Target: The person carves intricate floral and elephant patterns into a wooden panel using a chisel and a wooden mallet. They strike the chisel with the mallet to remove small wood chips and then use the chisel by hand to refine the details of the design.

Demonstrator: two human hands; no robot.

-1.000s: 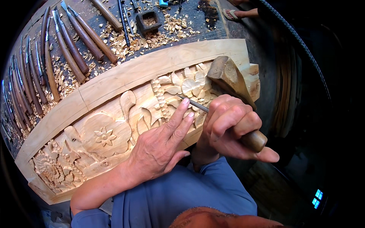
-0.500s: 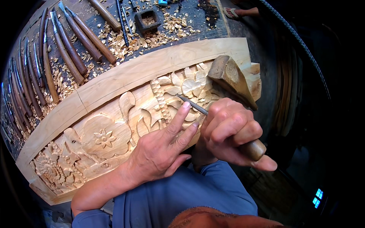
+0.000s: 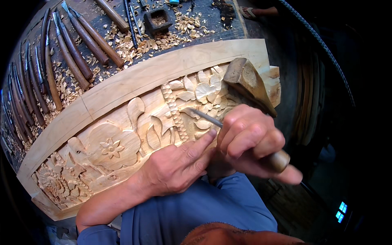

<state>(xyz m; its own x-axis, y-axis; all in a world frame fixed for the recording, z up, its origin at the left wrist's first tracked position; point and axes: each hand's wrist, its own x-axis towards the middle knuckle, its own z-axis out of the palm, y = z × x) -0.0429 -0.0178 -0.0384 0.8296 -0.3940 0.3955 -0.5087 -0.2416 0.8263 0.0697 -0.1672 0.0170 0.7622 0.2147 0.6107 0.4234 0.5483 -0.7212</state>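
My right hand [image 3: 255, 143] grips the wooden handle [image 3: 277, 161] of a chisel, whose thin steel shaft [image 3: 206, 117] slants up-left onto carved leaves at the panel's right part. My left hand [image 3: 177, 167] is open, index finger stretched toward the underside of the shaft, its other fingertips partly hidden by my right hand. Both are over a long pale board [image 3: 114, 77] carved with flowers, leaves and a beaded band, with a plain curved rim. A worn wooden mallet [image 3: 249, 83] lies on the carving, just above my right hand.
A dark workbench [image 3: 204, 16] holds a row of chisels [image 3: 71, 53], wood shavings [image 3: 188, 24] and a small dark square box [image 3: 157, 20]. Another person's sandalled foot [image 3: 249, 12] shows at top right. A braided cord [image 3: 322, 45] arcs down the right side, near stacked planks [image 3: 306, 102].
My left index fingertip has slid down and right, off the upper shaft near the cutting end. My right hand and the chisel have shifted slightly down.
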